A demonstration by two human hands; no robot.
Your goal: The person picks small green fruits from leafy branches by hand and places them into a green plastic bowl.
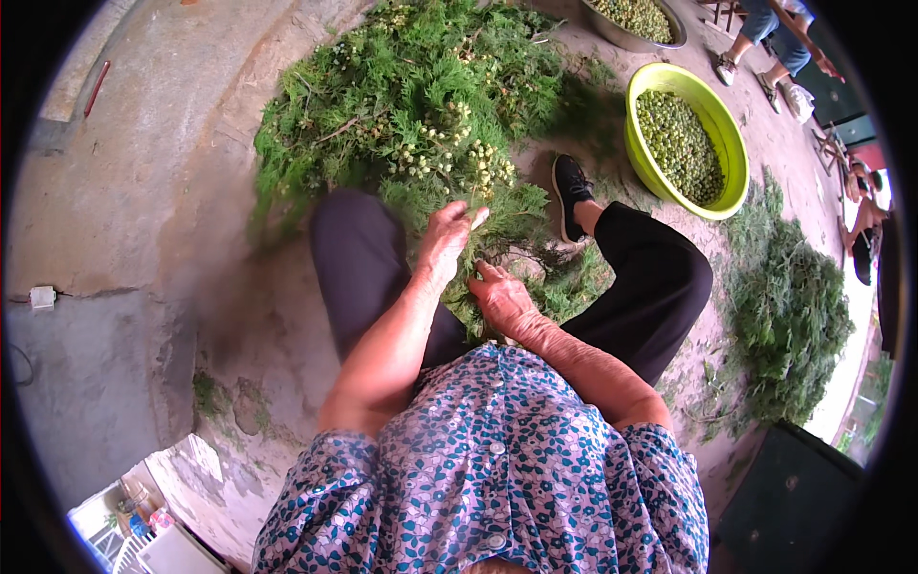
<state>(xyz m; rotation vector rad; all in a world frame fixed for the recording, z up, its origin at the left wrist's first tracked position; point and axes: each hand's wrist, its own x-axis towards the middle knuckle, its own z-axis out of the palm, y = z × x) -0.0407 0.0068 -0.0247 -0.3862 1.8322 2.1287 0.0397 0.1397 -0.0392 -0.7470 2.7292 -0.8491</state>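
My left hand [446, 239] is closed around the stem of a green conifer sprig [490, 170] in front of me. Small pale-green cones cluster near the sprig's upper end. Just below and to the right, my right hand [503, 300] has its fingers curled in near the lower stem; what lies between them is hidden. Beyond both hands spreads a big heap of cut conifer branches [382, 96], with more pale cones among the foliage. Some loose greenery also lies between my legs, under the hands.
A yellow-green basin [639, 143] of picked green cones stands beyond my right shoe [572, 191]. Farther back is a metal bowl [622, 36] of cones. Another pile of branches [789, 306] lies at the right. Other people [779, 43] are at the far right.
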